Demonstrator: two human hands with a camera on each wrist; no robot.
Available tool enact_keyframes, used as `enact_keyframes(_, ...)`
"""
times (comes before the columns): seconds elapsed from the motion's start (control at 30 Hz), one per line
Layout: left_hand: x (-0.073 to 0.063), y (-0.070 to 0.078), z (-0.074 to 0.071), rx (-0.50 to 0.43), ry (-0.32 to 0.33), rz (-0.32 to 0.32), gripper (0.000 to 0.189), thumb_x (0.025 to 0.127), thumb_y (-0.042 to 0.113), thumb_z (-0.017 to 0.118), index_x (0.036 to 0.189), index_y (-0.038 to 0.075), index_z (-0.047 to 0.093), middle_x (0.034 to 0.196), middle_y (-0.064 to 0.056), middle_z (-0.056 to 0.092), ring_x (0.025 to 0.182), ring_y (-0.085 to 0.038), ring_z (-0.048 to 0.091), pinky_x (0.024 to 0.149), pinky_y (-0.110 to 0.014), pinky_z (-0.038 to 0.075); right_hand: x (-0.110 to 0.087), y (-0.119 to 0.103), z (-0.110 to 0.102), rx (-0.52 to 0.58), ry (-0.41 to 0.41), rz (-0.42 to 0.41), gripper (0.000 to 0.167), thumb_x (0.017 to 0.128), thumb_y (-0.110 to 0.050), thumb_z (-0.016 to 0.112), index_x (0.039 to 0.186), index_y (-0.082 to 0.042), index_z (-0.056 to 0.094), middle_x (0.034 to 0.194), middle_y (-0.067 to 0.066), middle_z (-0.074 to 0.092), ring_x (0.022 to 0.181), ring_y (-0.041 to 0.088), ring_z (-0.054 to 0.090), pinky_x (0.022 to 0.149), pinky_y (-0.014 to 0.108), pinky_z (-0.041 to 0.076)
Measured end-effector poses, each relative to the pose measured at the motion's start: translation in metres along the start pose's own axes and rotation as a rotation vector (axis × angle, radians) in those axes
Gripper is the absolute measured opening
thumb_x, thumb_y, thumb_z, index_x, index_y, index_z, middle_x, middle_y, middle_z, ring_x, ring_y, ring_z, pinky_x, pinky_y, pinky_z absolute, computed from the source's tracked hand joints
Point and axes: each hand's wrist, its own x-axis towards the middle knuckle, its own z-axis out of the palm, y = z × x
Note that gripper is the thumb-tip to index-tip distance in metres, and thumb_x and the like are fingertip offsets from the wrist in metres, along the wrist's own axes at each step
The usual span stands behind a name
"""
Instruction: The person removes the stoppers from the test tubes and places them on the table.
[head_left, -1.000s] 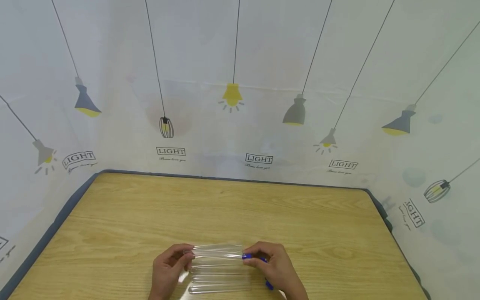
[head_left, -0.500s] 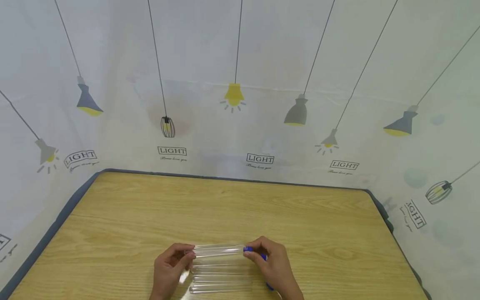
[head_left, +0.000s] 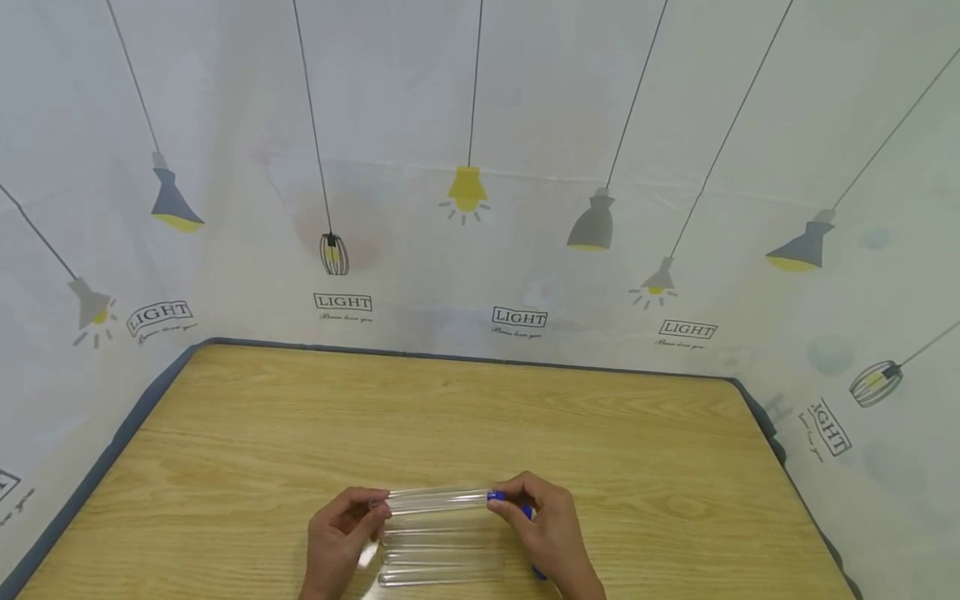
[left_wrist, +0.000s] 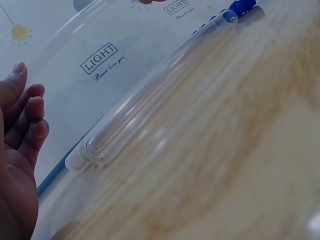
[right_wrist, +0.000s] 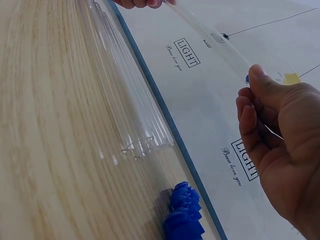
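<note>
My left hand (head_left: 335, 537) pinches the rounded left end of a clear test tube (right_wrist: 215, 35), which is held sideways above the table. At the tube's other end, my right hand (head_left: 553, 529) pinches a small blue cap (head_left: 495, 496) between thumb and forefinger. The cap meets the tube's mouth; how far it is seated cannot be seen. Nearer to me, several more clear test tubes (head_left: 442, 575) lie side by side on the table. In the right wrist view, a row of ridged blue caps (right_wrist: 182, 215) lies beyond their open ends, partly behind my right hand in the head view.
The wood-grain table (head_left: 450, 417) has a dark blue edge at its back and sides. A pale curtain (head_left: 420, 250) printed with lamps and the word LIGHT surrounds it on three sides.
My right hand has moved slightly away from me with the blue cap, bringing it into line with the test tube's mouth. My left hand has stayed nearly still on the tube.
</note>
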Motion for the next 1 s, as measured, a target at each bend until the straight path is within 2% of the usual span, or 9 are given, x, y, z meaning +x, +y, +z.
enact_keyframes(0.17,0.001,-0.001,0.001,0.005,0.013,0.018,0.025,0.079,-0.029,0.055,0.101,-0.017,0.058,0.077,-0.018,0.059,0.059,-0.019,0.056,0.050,-0.027,0.046,-0.001,0.000,-0.001,0.041,-0.073,0.070,0.010,0.080,0.003,0.073,0.086,0.000,0.065,0.082,0.010,0.069,0.071,0.015,0.067,0.061,0.033,0.056)
enact_keyframes(0.37,0.002,-0.004,0.000,-0.024,0.007,0.053,0.026,0.081,-0.028,0.052,0.103,-0.017,0.056,0.082,-0.023,0.061,0.073,-0.016,0.063,0.064,-0.024,0.052,-0.007,0.018,-0.002,0.108,-0.187,0.134,0.008,0.083,-0.005,0.073,0.089,-0.005,0.067,0.086,0.007,0.070,0.074,0.014,0.066,0.063,0.031,0.055)
enact_keyframes(0.5,0.001,-0.005,-0.002,-0.014,0.006,0.042,0.025,0.081,-0.027,0.052,0.103,-0.015,0.057,0.081,-0.018,0.062,0.071,-0.017,0.062,0.064,-0.023,0.052,-0.009,0.025,-0.003,0.130,-0.216,0.139,0.009,0.084,-0.012,0.073,0.091,-0.009,0.068,0.088,0.004,0.070,0.077,0.014,0.066,0.065,0.031,0.055)
enact_keyframes(0.6,0.000,-0.005,-0.002,0.002,0.010,0.015,0.025,0.081,-0.027,0.053,0.102,-0.014,0.057,0.080,-0.014,0.063,0.069,-0.017,0.061,0.063,-0.022,0.051,-0.009,0.027,-0.003,0.131,-0.221,0.120,0.009,0.085,-0.011,0.073,0.091,-0.009,0.067,0.088,0.005,0.070,0.077,0.014,0.066,0.066,0.032,0.056)
enact_keyframes(0.73,-0.001,-0.003,-0.002,0.020,0.021,-0.027,0.024,0.082,-0.025,0.054,0.102,-0.013,0.058,0.081,-0.016,0.063,0.068,-0.018,0.062,0.062,-0.023,0.052,-0.007,0.023,-0.002,0.086,-0.205,0.087,0.008,0.085,-0.005,0.070,0.090,-0.006,0.064,0.086,0.006,0.069,0.076,0.014,0.066,0.066,0.033,0.056)
enact_keyframes(0.8,-0.001,-0.003,-0.002,0.012,0.022,-0.024,0.024,0.082,-0.026,0.054,0.102,-0.013,0.057,0.081,-0.017,0.063,0.068,-0.018,0.062,0.062,-0.023,0.052,-0.006,0.017,-0.001,0.054,-0.183,0.081,0.008,0.085,-0.002,0.069,0.090,-0.004,0.063,0.086,0.006,0.069,0.076,0.014,0.067,0.066,0.033,0.056)
enact_keyframes(1.0,0.000,-0.001,0.001,-0.022,0.009,-0.004,0.024,0.079,-0.028,0.056,0.100,-0.016,0.056,0.080,-0.018,0.062,0.067,-0.017,0.062,0.060,-0.023,0.052,-0.001,-0.003,-0.001,0.002,-0.112,0.147,0.009,0.084,-0.003,0.070,0.090,-0.003,0.063,0.085,0.004,0.069,0.079,0.013,0.067,0.070,0.033,0.056)
